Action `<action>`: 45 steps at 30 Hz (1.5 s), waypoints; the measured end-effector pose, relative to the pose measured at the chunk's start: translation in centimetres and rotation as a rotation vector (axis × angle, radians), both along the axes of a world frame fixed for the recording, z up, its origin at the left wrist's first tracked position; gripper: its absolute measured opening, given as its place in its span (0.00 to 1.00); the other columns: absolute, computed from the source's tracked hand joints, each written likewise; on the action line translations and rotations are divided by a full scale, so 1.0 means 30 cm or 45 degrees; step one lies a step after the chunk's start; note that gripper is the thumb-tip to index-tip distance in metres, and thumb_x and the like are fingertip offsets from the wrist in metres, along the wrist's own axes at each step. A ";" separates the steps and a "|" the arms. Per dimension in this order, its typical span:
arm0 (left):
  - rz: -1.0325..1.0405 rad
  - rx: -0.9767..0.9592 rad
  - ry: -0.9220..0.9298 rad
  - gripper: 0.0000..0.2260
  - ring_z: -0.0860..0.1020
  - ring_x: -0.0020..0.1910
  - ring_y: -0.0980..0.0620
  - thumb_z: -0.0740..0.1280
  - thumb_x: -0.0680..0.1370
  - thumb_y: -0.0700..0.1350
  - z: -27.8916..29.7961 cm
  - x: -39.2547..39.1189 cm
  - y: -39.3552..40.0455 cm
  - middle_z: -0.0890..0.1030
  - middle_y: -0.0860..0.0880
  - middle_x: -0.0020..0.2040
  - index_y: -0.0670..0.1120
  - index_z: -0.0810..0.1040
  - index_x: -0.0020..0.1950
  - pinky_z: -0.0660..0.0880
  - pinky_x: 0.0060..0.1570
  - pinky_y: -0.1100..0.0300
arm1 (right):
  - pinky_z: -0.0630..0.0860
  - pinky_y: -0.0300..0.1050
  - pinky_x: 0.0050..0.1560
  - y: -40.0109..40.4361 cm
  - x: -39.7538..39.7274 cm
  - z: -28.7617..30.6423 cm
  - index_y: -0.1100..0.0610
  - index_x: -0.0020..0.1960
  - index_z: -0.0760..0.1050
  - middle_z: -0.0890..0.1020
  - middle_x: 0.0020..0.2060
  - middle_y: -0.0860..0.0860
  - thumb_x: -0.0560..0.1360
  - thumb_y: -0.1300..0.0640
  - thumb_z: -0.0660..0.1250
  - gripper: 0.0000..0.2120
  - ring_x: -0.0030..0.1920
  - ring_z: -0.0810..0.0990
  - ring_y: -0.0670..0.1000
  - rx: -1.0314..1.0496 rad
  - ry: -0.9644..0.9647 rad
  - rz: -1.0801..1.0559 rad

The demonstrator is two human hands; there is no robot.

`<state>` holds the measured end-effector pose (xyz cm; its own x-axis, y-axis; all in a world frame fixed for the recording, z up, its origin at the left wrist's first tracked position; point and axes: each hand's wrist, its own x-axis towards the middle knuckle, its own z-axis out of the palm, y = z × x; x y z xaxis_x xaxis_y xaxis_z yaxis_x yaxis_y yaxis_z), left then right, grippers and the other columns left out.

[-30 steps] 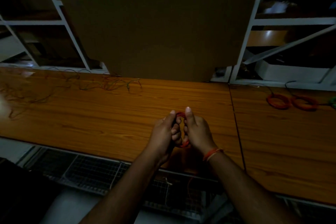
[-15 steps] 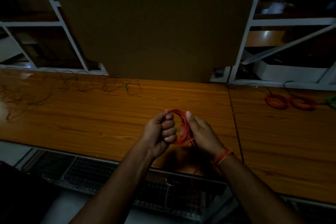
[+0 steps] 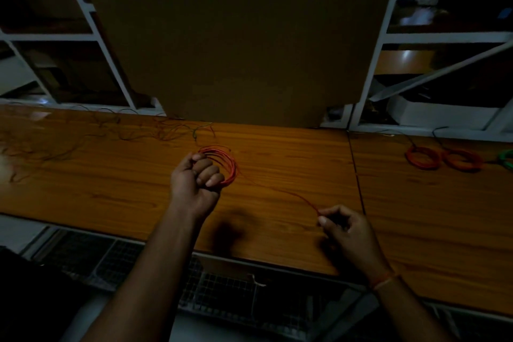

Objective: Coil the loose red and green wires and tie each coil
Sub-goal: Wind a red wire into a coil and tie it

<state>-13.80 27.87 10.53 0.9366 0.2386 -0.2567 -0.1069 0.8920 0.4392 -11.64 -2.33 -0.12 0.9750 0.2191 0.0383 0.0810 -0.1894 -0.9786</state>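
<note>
Head view is showing the left hand curling its fingers around a red wire coil, holding the loops bunched just above the wooden bench. From that coil a single free tail is running out to the right and down, and the right hand is pinching its end between thumb and fingertips, well apart from the left. The strand looks close to straight, though whether it is under tension I cannot tell.

Further out, two finished red coils are lying on the bench at the far right, with a green coil partly cut off by the frame edge beside them. A tangle of loose wires is spreading across the far left of the bench, in front of a brown board and white shelving.

Judging from this, the tail is about to be wrapped around the coil as its tie. The risk is in the left grip: if those fingers are loosening while the right hand is pulling, the loops may spring apart or slide unevenly. The thin end could also be slipping out of the pinch in this dim light.
</note>
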 end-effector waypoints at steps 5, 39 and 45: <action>-0.058 0.494 0.116 0.15 0.63 0.24 0.57 0.54 0.87 0.50 -0.007 -0.005 -0.058 0.65 0.54 0.28 0.48 0.70 0.42 0.61 0.26 0.63 | 0.71 0.30 0.39 0.042 -0.002 0.158 0.46 0.44 0.81 0.81 0.40 0.41 0.75 0.57 0.72 0.06 0.42 0.79 0.39 -0.454 -0.672 0.313; -0.749 0.784 -0.280 0.14 0.52 0.24 0.54 0.59 0.83 0.53 -0.074 -0.061 -0.196 0.56 0.51 0.29 0.47 0.72 0.42 0.53 0.24 0.63 | 0.75 0.39 0.40 0.220 0.072 0.302 0.50 0.56 0.77 0.81 0.48 0.43 0.83 0.53 0.64 0.05 0.45 0.81 0.42 -0.238 -0.536 0.154; -0.888 0.130 -0.389 0.14 0.54 0.22 0.57 0.58 0.83 0.53 -0.103 -0.062 -0.220 0.58 0.55 0.26 0.47 0.74 0.43 0.52 0.24 0.63 | 0.72 0.49 0.38 0.258 0.004 0.277 0.50 0.44 0.76 0.80 0.34 0.47 0.84 0.39 0.52 0.22 0.35 0.78 0.46 -0.136 -0.395 0.187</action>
